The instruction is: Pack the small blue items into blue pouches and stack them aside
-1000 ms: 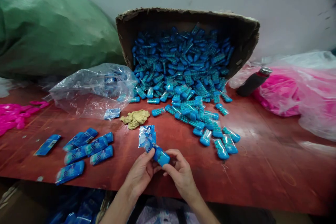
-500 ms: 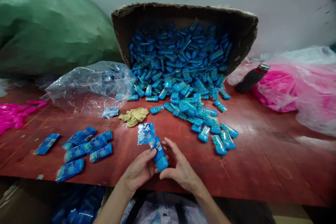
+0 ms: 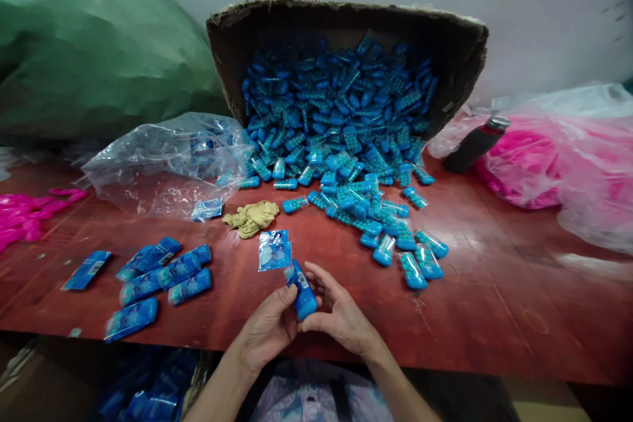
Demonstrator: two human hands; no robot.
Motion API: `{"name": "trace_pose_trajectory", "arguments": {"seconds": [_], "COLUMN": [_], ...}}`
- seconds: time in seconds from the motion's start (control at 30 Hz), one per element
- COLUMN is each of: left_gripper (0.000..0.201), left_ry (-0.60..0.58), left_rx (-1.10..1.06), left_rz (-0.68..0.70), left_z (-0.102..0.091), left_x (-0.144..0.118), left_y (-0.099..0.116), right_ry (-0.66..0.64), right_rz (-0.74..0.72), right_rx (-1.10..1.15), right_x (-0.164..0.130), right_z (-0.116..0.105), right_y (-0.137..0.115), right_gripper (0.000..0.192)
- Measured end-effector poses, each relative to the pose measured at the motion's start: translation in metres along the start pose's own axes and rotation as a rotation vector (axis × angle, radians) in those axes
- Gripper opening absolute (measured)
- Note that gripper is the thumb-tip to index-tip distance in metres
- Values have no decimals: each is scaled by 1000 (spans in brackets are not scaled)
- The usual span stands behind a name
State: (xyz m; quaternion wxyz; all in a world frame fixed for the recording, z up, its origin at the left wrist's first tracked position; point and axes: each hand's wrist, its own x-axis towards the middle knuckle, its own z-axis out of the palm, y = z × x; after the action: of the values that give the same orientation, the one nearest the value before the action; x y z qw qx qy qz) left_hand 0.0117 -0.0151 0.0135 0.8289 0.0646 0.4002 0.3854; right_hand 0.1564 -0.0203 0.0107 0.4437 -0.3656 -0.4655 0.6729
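Between my hands is a small blue plastic container [image 3: 305, 300] with a printed label sleeve and a barcode, tilted with its blue rounded end toward me. My left hand [image 3: 270, 326] grips its left side, thumb on the label. My right hand [image 3: 341, 316] curves round the other side, thumb at the rounded end and fingertips partly hidden behind it. Flat printed blue sleeves [image 3: 274, 250] lie just beyond. To the left are several containers in sleeves [image 3: 143, 285] and another flat stack of sleeves [image 3: 88, 270]. Unsleeved blue containers with teal balls [image 3: 356, 198] spread ahead of my hands.
A cardboard box [image 3: 346, 11] on its side spills containers onto the red table [image 3: 494, 303]. Around it are a clear plastic bag [image 3: 148, 165], a yellowish cloth [image 3: 252, 217], a dark bottle [image 3: 475, 145], bagged pink items [image 3: 529, 165], loose pink pieces [image 3: 24, 217] and a green sack [image 3: 99, 59].
The container has turned slightly and sits a little lower inside its sleeve's top end. My right fingers have closed in nearer to it. Nothing else on the table has moved.
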Motion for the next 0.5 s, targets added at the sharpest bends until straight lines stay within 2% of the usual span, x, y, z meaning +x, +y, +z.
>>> {"name": "trace_pose_trajectory", "arguments": {"seconds": [0.3, 0.5], "left_gripper": [18, 18], "left_ry": [-59, -79], "left_rx": [46, 19], "left_rz": [-21, -29], "left_z": [5, -1], "left_x": [-2, 0], "left_y": [4, 5], "right_ry": [4, -2], "right_rz": [6, 13], "right_rx": [-54, -31], "right_x": [2, 4], "right_z": [3, 4], "right_y": [-8, -9], "right_gripper": [79, 81]}}
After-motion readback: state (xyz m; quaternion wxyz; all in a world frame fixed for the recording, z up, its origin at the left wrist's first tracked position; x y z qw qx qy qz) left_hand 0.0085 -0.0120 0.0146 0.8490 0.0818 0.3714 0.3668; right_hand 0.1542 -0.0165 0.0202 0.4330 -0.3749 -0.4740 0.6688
